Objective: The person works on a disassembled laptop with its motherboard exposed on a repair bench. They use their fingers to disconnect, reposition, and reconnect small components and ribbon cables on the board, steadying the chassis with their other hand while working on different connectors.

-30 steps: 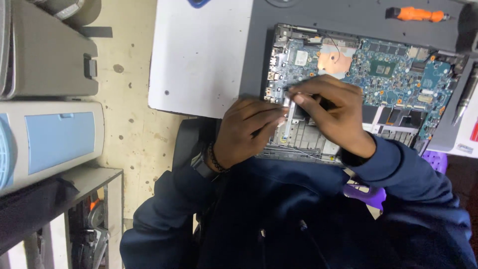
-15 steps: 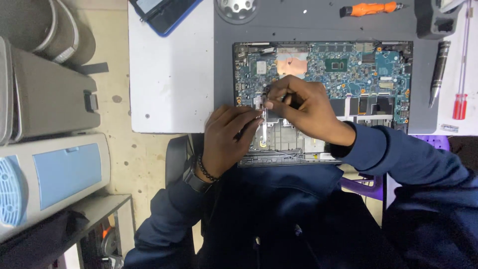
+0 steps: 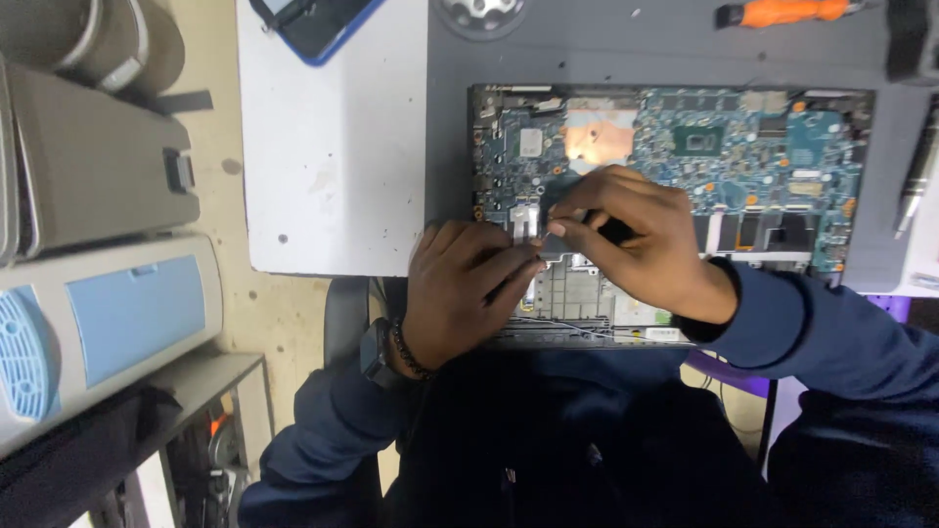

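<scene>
Both hands are pressed close together over the near-left part of an opened laptop [image 3: 675, 166], whose exposed blue circuit board [image 3: 763, 156] is laid on a grey mat [image 3: 626, 54] at the desk's near edge. The left hand [image 3: 455, 293], worn with a beaded bracelet and a watch at the wrist, is curled with its fingertips set against a small silvery part [image 3: 523, 223] on the board; whether that part is gripped or only steadied cannot be told. The right hand [image 3: 636, 240] is closed in a pinch on a small dark piece [image 3: 558, 230] just beside the left fingertips, the piece being too hidden to be identified. An orange-handled screwdriver [image 3: 782, 12] is left at the far edge of the mat, a round dish [image 3: 479, 12] near it, and a white board [image 3: 333, 147] lies at the mat's left. A slip could be judged likely here: with fingers crowded over fine components, a connector could be bent or a thin cable torn if too much force were applied.
</scene>
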